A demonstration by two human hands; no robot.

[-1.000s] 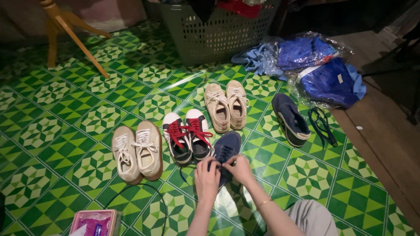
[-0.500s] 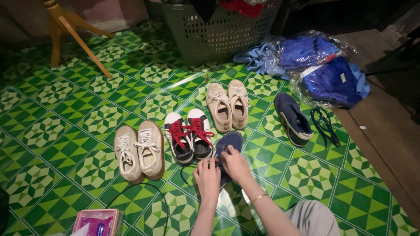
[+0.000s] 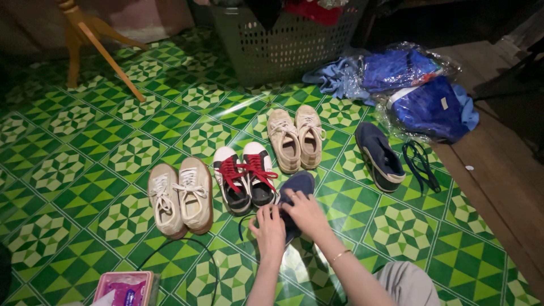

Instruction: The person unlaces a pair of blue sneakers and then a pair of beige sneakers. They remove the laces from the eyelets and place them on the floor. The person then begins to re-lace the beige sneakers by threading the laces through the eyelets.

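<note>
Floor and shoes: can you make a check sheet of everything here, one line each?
Surface: green patterned floor, wooden boards at right.
Job's things: navy shoe under both hands; its dark lace trails on the floor.
Clutter: two beige pairs, red-laced pair, other navy shoe, loose lace, pink box.
Hands: left hand and right hand both on the navy shoe; grip hidden.
Cables: black cable near the pink box.
Surroundings: grey basket, bagged blue cloth, wooden stand.
</note>
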